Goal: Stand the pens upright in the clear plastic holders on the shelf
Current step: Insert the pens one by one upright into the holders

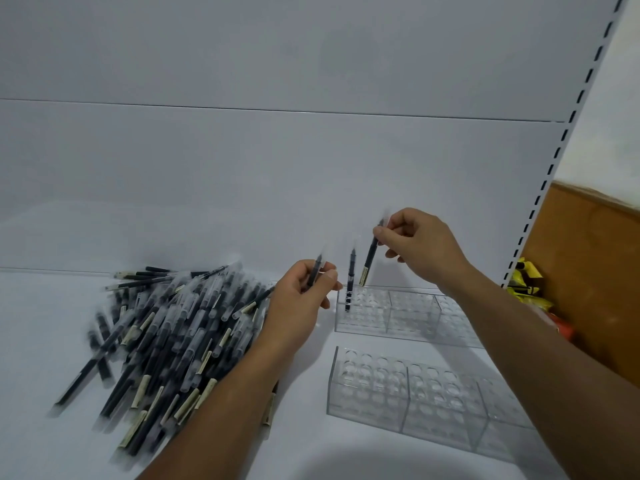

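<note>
Well, nearest to me a clear near holder (pixel 415 396) sits on the white shelf (pixel 41 306), its top plate a grid of round holes. To its left sprawls a heap of pens (pixel 166 334), dark-barrelled and lying flat. Just beyond the heap, the person's left grip (pixel 304 296) is curled round a blurred pen (pixel 316 268), held roughly upright; which end is up I can't quite make out. Behind the near holder, and apart from it, the far holder (pixel 398 310) carries one standing pen (pixel 349 282) near its left end. Above its back left corner the right grip (pixel 415 244) pinches a tilted pen (pixel 370 258). Further right, yellow packets (pixel 524 275) lie beside a brown board (pixel 588 258).
</note>
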A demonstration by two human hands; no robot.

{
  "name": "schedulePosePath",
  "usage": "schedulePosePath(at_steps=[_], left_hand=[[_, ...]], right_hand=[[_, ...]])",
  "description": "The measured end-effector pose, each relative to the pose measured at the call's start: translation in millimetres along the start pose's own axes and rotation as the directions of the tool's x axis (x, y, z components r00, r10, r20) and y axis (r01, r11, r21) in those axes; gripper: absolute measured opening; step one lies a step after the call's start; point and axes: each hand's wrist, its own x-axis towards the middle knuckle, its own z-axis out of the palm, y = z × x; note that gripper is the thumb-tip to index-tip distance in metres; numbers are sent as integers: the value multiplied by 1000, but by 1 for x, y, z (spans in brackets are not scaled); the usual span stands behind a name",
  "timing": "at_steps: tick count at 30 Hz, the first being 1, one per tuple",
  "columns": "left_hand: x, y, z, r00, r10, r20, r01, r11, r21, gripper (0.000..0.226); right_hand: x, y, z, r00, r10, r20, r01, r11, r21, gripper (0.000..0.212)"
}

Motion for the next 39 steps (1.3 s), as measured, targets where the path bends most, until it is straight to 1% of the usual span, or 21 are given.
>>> schedulePosePath(at_steps=[3, 7, 9, 11, 14, 16, 18, 19, 20, 22, 24, 26, 27, 32, 34, 36, 37, 39], left_hand=[[0, 0, -1, 1000, -2, 4, 2, 1000, 1, 9], [0, -1, -1, 1000, 9, 5, -9, 1000, -9, 10], [0, -2, 0, 1000, 10, 9, -9, 1000, -15, 10], [0, -2, 0, 1000, 9, 11, -9, 1000, -20, 10], [0, -2, 1, 1000, 11, 8, -11, 1000, -22, 10], [0, -2, 1, 1000, 19, 10, -18, 1000, -19, 9], [-1, -2, 1, 999, 34, 18, -34, 999, -20, 8], [-1, -2, 2, 999, 43, 23, -43, 999, -17, 8], [-1, -2, 2, 998, 52, 29, -52, 999, -8, 8], [-3, -2, 4, 996, 72, 45, -73, 997, 28, 6], [-4, -2, 5, 993, 96, 63, -101, 992, 80, 7], [-5, -2, 6, 991, 110, 77, -120, 985, 128, 12], [-5, -2, 7, 990, 116, 83, -127, 983, 136, 11], [-5, -6, 11, 988, 131, 77, -142, 976, 166, 4], [-3, -10, 11, 992, 115, 52, -123, 974, 190, 14], [0, -17, 10, 996, 76, 53, -87, 967, 239, 32], [2, -20, 9, 996, 49, 73, -67, 962, 265, 39], [6, -27, 10, 991, -38, 125, 4, 964, 265, 51]], right_hand=[[2, 2, 3, 1000, -1, 16, 1, 1000, -27, 15], [3, 3, 5, 999, -32, 29, 35, 990, -134, 17], [1, 4, 7, 994, -30, 104, 52, 974, -219, 18], [-1, 5, 11, 979, 7, 204, 54, 955, -292, 18], [-5, 8, 13, 952, 71, 297, 49, 925, -378, 15], [-8, 8, 10, 945, 100, 313, 39, 911, -410, 15], [-11, 6, 3, 953, 88, 289, 47, 901, -430, 18], [-13, 4, -1, 955, 68, 287, 57, 913, -403, 19], [-16, 1, -3, 952, 46, 303, 63, 938, -342, 19], [-25, -7, -2, 929, 5, 370, 61, 984, -165, 17], [-32, -13, 4, 915, -46, 402, 50, 999, 1, 15], [-36, -15, 12, 920, -90, 382, 49, 992, 117, 13], [-37, -15, 15, 925, -99, 366, 47, 988, 147, 12], [-37, -14, 16, 943, -56, 327, -33, 965, 262, 10], [-30, -14, 5, 973, -7, 231, -78, 932, 354, 9], [-22, -13, -10, 996, 36, 77, -64, 914, 401, 10], [-18, -11, -18, 999, 42, 3, -40, 926, 376, 11], [-13, -7, -28, 995, 25, -96, -1, 970, 244, 13]])
